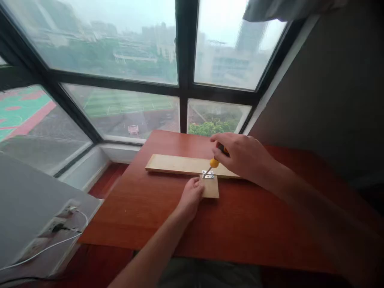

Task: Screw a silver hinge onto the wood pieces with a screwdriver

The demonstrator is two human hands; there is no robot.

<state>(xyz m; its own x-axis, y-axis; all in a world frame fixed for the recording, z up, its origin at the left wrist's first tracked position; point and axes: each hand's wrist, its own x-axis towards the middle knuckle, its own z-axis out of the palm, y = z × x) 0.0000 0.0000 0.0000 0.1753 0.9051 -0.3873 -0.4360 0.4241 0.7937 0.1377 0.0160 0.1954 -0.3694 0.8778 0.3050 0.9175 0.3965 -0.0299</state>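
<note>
A long pale wooden board [177,163] lies across the table, and a small square wooden piece [211,189] sits against its near edge. A silver metal hinge [210,175] spans the joint between the two. My right hand [240,154] is closed around the handle of a screwdriver [214,163] with a yellow collar; its tilted shaft reaches down to the left part of the hinge. My left hand [192,196] grips the small wooden piece by its left edge, near the screwdriver's tip. The right hand and forearm cover the board's right end.
Everything rests on a reddish-brown table [144,216]. Dark-framed windows [186,88] stand behind it, with a grey wall [300,92] at right. On the low wall at left, a wall socket [70,209] has white cables plugged in.
</note>
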